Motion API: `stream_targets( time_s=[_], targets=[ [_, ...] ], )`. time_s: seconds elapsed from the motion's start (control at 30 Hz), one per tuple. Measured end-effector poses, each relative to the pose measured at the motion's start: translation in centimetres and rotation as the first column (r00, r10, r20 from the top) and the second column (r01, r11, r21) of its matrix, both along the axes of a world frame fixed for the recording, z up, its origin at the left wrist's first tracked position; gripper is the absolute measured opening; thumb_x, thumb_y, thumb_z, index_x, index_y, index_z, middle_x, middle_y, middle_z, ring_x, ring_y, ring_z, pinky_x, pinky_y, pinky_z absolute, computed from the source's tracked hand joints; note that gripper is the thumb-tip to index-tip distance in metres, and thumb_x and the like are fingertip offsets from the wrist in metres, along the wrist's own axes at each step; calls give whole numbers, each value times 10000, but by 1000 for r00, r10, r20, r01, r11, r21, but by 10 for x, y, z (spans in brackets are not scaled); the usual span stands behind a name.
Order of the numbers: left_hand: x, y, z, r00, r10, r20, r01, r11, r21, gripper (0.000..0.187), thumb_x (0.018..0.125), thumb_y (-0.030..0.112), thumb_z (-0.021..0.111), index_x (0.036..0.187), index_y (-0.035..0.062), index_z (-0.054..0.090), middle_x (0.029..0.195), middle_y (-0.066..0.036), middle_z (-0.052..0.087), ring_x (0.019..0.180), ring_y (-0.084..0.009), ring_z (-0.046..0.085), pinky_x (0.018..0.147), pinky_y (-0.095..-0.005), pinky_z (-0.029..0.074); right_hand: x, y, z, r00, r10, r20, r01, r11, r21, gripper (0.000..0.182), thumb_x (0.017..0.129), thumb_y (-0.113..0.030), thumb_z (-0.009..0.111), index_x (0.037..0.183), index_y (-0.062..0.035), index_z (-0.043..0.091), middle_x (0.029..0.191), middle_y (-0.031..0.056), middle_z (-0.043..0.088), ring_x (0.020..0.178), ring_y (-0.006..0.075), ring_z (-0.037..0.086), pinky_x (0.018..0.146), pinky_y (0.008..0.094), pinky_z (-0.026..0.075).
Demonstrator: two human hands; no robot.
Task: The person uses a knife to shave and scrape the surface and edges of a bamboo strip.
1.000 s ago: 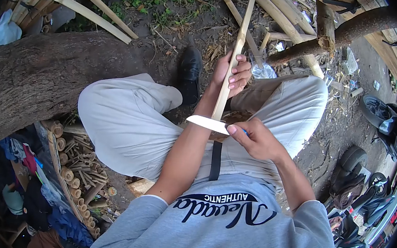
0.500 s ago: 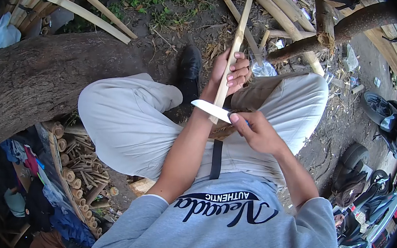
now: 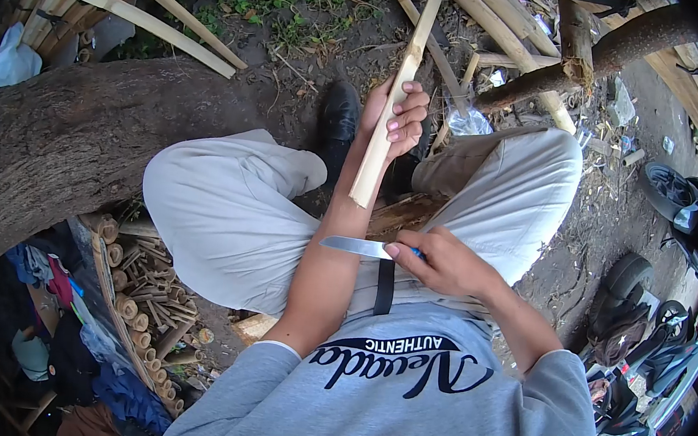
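A long split bamboo strip (image 3: 379,149) runs up from over my left forearm to the top edge of the head view. My left hand (image 3: 400,119) is closed around it, fingers wrapped over its near part. Its cut lower end lies over my wrist. Below that end, my right hand (image 3: 438,261) grips a knife (image 3: 354,246) by a blue handle, thumb along it. The blade points left across my left forearm, apart from the strip.
A thick tree trunk (image 3: 60,136) lies at the left, with cut bamboo pieces (image 3: 159,287) below it. Bamboo poles (image 3: 513,31) and a broken branch (image 3: 613,54) are at the upper right. Shoes and bags (image 3: 620,306) stand on the right; a worn wood block (image 3: 404,215) shows between my legs.
The knife has come off the bamboo strip and moved down toward my body. The strip's lower end has swung slightly left and up in my left hand.
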State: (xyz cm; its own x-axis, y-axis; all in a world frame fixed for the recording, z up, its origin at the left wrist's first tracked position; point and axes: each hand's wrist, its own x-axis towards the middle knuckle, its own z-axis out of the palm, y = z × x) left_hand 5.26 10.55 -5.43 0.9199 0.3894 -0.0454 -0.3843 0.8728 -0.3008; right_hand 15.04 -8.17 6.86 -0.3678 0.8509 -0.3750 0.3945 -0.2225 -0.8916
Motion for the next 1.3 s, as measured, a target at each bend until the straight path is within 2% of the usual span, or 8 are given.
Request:
stream_targets(
  time_s=[0.07, 0.13, 0.23, 0.4, 0.67, 0.83, 1.1, 1.3],
  targets=[
    [-1, 1, -1, 1000, -9, -16, 10, 1000, 20, 439, 1087, 403, 292, 872, 90, 513, 608, -1, 363, 385, -118, 395, 288, -261, 382, 16, -7, 1, 999, 37, 30, -34, 994, -107, 394, 1063, -316, 478, 910, 22, 611, 716, 163, 602, 636, 289, 567, 651, 395, 442],
    [6, -6, -14, 992, -38, 117, 31, 998, 63, 395, 1080, 371, 268, 932, 68, 474, 647, -30, 384, 433, -154, 417, 340, -294, 365, 31, -10, -5, 895, -434, -107, 416, 896, -153, 413, 1072, -322, 464, 881, 27, 576, 656, 72, 503, 623, 157, 466, 604, 344, 399],
    [13, -13, -13, 997, -74, 24, 73, 996, 49, 434, 1082, 417, 266, 920, 90, 500, 636, -16, 376, 433, -146, 388, 383, -278, 290, 28, 11, -10, 855, -511, -87, 512, 859, -10, 428, 1076, -334, 463, 862, 28, 547, 666, 21, 421, 670, 95, 386, 585, 302, 359],
    [12, -11, -16, 994, -82, 67, 72, 987, 143, 458, 1084, 437, 252, 929, 81, 495, 644, -19, 377, 436, -150, 398, 359, -285, 357, 13, 44, -31, 927, -373, 33, 363, 916, 174, 381, 1053, -307, 499, 914, 32, 604, 608, 231, 484, 532, 391, 469, 565, 455, 412],
    [13, -18, -13, 993, 0, 122, 0, 1000, 6, 400, 1080, 377, 266, 934, 65, 472, 649, -38, 392, 418, -161, 420, 309, -294, 388, 1, 4, -25, 999, -40, -23, 44, 978, 206, 382, 1043, -282, 527, 808, 19, 544, 577, 214, 466, 517, 368, 487, 540, 434, 392],
    [9, -14, -5, 996, -79, 37, 81, 996, -33, 446, 1064, 467, 325, 856, 111, 497, 600, 3, 354, 432, -123, 361, 371, -266, 258, 12, 28, -31, 858, -493, -142, 509, 852, 119, 388, 1060, -291, 482, 868, 31, 584, 567, 144, 416, 500, 225, 393, 528, 378, 388],
    [7, -17, -7, 998, -27, 65, 33, 996, -87, 413, 1074, 418, 320, 872, 94, 478, 604, -11, 360, 384, -136, 387, 295, -291, 352, 1, 29, -26, 977, -208, -38, 211, 969, 125, 335, 1045, -272, 507, 900, 16, 594, 611, 248, 509, 596, 449, 526, 593, 469, 429],
    [7, -15, 0, 996, -71, 46, 74, 996, -59, 421, 1073, 430, 325, 869, 97, 483, 604, -12, 356, 397, -137, 379, 317, -281, 341, 17, 17, -12, 924, -371, -97, 377, 925, 56, 409, 1053, -306, 501, 822, 25, 571, 587, 168, 473, 524, 274, 449, 552, 394, 397]
  ],
)
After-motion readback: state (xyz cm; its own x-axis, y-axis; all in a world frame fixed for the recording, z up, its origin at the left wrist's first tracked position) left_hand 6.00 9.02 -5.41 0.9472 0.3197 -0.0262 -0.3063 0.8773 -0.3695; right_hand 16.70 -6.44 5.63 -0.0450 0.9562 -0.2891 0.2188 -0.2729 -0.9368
